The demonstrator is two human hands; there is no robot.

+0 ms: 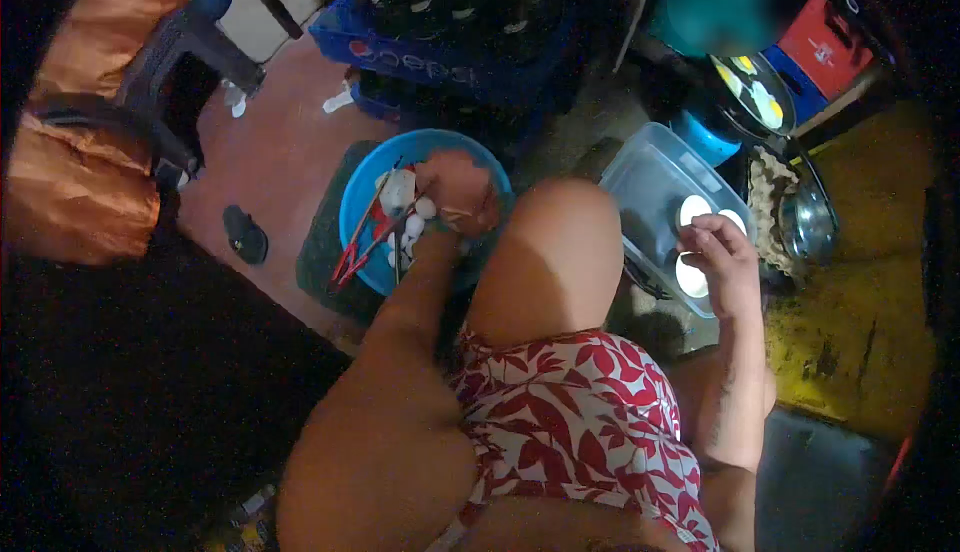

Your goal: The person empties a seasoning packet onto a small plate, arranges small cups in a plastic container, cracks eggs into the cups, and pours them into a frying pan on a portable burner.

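Observation:
My left hand (pixel 440 242) reaches down into a blue basin (pixel 351 202); its fingers are hidden among the contents. In the basin are white and pale egg-like pieces (pixel 415 224), red-handled sticks (pixel 350 257) and a large brownish item (pixel 460 187). On the right, my right hand (pixel 705 237) is over a clear plastic container (pixel 640 177), its fingers bent and thumb near the fingertips. Round white pieces (pixel 692 277) lie in the container around and beneath that hand. Whether the fingers touch one of them is unclear.
Blue crates (pixel 410 57) stand ahead. A pan with eggs (pixel 750 97), a red box (pixel 825 47), a metal bowl (pixel 808 224) and an egg tray (pixel 772 202) are at the right. One dark slipper (pixel 245 234) lies on the floor at left.

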